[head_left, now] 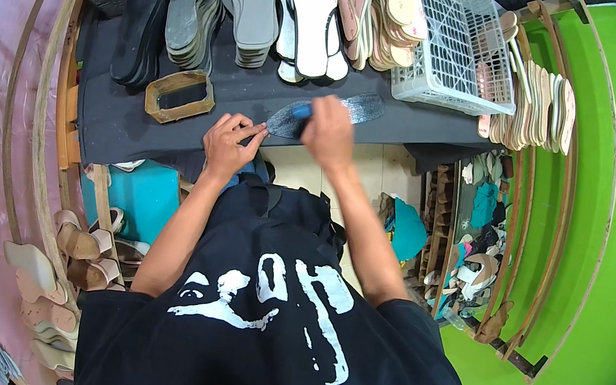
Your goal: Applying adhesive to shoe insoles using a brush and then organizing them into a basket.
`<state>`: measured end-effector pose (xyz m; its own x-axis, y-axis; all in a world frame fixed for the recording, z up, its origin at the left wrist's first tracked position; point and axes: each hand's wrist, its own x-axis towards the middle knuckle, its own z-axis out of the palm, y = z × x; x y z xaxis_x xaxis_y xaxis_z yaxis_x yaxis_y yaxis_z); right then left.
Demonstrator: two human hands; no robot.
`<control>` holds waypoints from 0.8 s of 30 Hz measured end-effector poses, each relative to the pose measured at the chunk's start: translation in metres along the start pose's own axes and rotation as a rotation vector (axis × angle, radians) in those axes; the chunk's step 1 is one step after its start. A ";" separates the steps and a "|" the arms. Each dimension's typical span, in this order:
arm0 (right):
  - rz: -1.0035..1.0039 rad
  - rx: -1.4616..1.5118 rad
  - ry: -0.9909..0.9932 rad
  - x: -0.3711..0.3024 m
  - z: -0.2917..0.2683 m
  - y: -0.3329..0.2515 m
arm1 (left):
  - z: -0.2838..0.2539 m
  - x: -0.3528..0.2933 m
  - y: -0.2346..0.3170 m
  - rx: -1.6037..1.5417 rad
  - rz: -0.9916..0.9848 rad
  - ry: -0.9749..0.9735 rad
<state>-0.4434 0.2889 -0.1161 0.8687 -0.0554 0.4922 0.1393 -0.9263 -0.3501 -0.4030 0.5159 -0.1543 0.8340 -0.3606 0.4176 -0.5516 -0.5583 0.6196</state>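
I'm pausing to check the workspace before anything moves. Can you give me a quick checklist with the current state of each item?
1. Left hand at the dark sole piece: ok, fingertips at its left tip; pinching or pressing, cannot tell.
2. Right hand gripping the blue tool: ok, held over the piece.
3. Piece evenly coated: cannot tell; it looks glossy, but the hand and tool hide part.
4. Tray set apart from the piece: ok, on the dark-covered table, left of the left hand.
5. White sole stack apart from the piece: ok, farther back.
6. Piece well inside the front edge: not ok, it lies close to it.
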 end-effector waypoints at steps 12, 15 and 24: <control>0.367 0.124 0.258 0.001 -0.023 0.066 | 0.002 0.000 -0.001 0.005 0.032 0.044; 0.228 -0.025 0.155 0.006 -0.022 0.047 | 0.002 -0.001 -0.002 0.007 0.021 0.058; 0.337 0.456 -0.003 -0.009 0.022 -0.049 | 0.003 -0.002 -0.005 0.023 0.036 0.055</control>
<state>-0.4477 0.3431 -0.1211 0.9018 -0.3186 0.2920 0.0449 -0.6030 -0.7965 -0.4018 0.5168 -0.1602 0.8117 -0.3392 0.4755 -0.5800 -0.5633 0.5884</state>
